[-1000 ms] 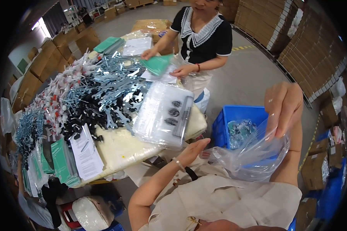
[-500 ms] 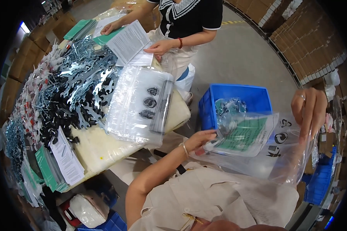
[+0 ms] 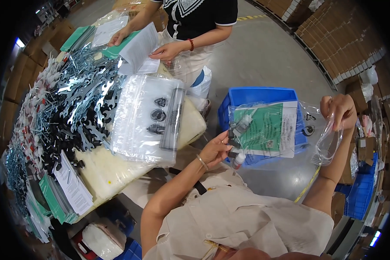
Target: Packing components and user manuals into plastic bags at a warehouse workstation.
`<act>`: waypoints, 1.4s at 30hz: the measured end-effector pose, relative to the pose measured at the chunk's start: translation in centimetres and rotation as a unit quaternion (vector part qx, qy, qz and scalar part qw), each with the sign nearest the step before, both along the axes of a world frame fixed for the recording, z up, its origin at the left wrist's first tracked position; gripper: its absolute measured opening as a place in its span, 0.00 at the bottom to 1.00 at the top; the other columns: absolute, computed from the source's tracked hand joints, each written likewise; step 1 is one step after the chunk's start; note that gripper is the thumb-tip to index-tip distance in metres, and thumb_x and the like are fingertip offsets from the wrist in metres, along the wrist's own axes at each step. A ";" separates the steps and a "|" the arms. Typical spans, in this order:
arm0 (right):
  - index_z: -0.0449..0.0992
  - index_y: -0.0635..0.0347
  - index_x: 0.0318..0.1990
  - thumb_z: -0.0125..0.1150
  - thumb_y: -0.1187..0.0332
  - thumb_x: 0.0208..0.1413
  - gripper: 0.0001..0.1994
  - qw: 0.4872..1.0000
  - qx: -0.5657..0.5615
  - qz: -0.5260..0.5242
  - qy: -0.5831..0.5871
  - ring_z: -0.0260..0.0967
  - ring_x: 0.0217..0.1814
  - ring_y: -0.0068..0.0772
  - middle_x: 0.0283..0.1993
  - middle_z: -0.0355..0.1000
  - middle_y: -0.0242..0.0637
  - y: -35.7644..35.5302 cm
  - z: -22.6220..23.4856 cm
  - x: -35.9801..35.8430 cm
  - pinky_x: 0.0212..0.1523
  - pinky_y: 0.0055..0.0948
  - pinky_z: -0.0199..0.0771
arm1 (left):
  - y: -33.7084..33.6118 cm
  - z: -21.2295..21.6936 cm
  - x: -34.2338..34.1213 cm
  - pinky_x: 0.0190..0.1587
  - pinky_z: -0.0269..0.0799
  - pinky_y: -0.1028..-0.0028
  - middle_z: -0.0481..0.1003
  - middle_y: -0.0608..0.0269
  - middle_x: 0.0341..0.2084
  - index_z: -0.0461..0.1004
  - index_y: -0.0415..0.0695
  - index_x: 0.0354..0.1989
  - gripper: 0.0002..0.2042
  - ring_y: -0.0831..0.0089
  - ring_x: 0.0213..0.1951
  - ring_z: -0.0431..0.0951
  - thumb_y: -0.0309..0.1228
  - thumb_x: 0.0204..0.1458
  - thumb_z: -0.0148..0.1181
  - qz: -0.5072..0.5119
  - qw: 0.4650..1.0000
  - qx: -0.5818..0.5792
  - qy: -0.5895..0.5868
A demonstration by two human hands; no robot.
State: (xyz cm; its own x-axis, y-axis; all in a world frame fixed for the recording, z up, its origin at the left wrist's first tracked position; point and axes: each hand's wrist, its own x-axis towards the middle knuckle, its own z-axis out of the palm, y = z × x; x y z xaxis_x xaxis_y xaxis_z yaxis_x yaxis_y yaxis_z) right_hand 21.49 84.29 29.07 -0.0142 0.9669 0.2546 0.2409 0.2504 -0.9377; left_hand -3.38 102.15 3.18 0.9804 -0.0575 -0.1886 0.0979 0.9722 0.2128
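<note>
A clear plastic bag (image 3: 308,116) is stretched between my two hands in front of my body. My left hand (image 3: 216,150) grips its left end, fingers closed on the plastic and the small parts inside. My right hand (image 3: 340,112) pinches the other end, where the loose film folds down. Inside lies a green and white printed leaflet (image 3: 264,130). Small hardware and a little white bottle (image 3: 238,159) with a reddish band gather close to my left fingers. Just beyond the bag, and partly hidden by it, stands a blue bin (image 3: 264,92).
On the table at left are a stack of flat clear bags (image 3: 138,117), piled wrenches (image 3: 82,93), black parts, and green booklets (image 3: 56,197). Across it, another person's hands (image 3: 169,51) hold an opened leaflet. Stacked cartons (image 3: 338,39) stand at far right.
The bag has lifted and turned its printed leaflet more to view, its right end now bunched in my right hand. My left hand moved slightly left. The other person's leaflet has shifted.
</note>
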 end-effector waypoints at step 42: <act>0.77 0.65 0.32 0.61 0.75 0.48 0.04 0.980 -0.143 -0.137 -0.028 0.71 0.40 0.25 0.35 0.75 0.36 1.8 -5.9 -2.9 0.46 0.23 0.68 | 1.1 -7.6 -3.7 0.54 0.66 0.68 0.69 0.54 0.47 0.64 0.38 0.52 0.16 0.63 0.52 0.69 0.24 0.53 0.49 0.022 0.991 0.098 0.091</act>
State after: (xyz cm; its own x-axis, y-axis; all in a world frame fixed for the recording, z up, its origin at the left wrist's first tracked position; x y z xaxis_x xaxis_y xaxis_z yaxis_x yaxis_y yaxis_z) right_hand 18.57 86.11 23.16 0.2497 0.9681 -0.0214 0.3158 -0.1023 -0.9433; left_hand -7.09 103.29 -4.44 0.9300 0.0399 -0.3653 0.1101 0.9181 0.3807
